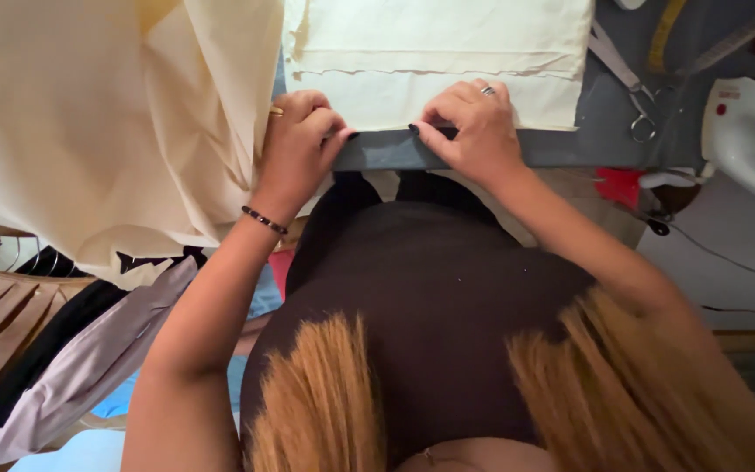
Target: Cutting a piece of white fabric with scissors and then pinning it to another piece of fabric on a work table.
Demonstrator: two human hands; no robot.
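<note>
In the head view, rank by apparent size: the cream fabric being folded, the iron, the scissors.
1. Cream fabric, largest by far.
2. Iron, partly cut off at the frame edge, so its full size is unsure.
3. Scissors, smallest.

Soft, even indoor light; pale cloth point(439, 52) slightly overexposed; near hair blurred; edges bend with wide-angle distortion.

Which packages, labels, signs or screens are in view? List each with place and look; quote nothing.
Red mark: small, printed on the white iron at the right edge.
Measuring tape: yellow strip, top right, near the scissors; markings too small to tell.
No packages, signs or screens; left hand and right hand pinch plain cream fabric.
</note>
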